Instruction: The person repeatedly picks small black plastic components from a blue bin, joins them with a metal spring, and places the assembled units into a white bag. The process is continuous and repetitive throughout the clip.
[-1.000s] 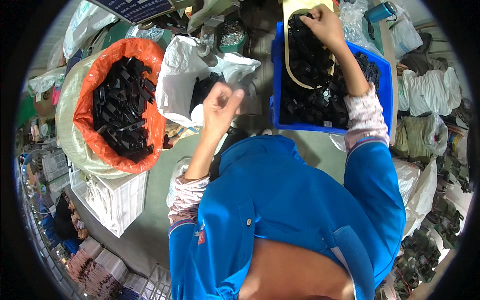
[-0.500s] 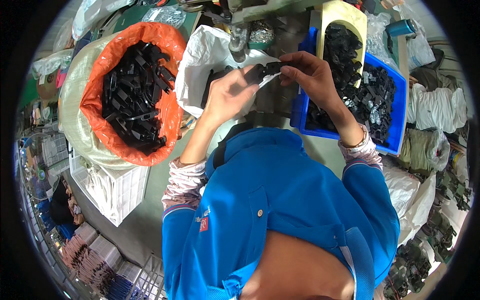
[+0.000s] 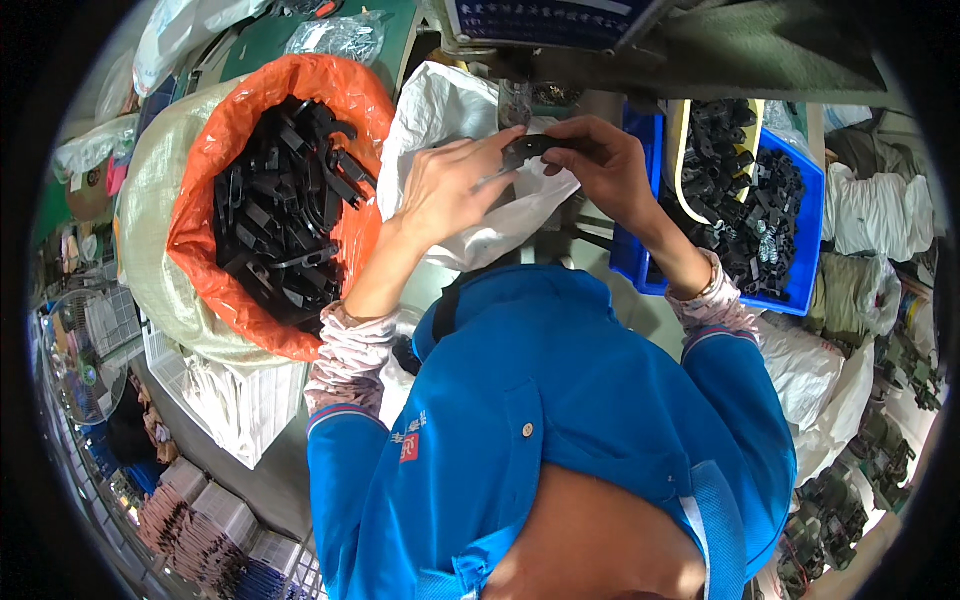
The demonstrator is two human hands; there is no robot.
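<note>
A small curved black plastic part (image 3: 527, 150) is held between my two hands, over the mouth of a white bag (image 3: 415, 130). My right hand (image 3: 608, 168) pinches its right end between thumb and bent fingers. At the other end, my left hand (image 3: 450, 192) has its fingers stretched along the part and its thumb below; the exact contact is partly hidden. To the left stands a sack lined with an orange bag (image 3: 190, 200), full of longer black plastic parts (image 3: 285, 200). On the right, a blue bin (image 3: 806, 240) holds many small black parts (image 3: 770, 190).
Above my hands, a dark machine body (image 3: 740, 60) with a blue plate (image 3: 550, 18) juts across the top. A yellow tray (image 3: 690, 195) with black pieces rests in the blue bin. A white crate (image 3: 240, 410) stands below the orange-lined sack. White bundles (image 3: 865, 210) lie at far right.
The view has tipped, so the machine body now covers the top. My left hand has flattened, with its fingers straighter, and the black part looks turned and shows less of its length.
</note>
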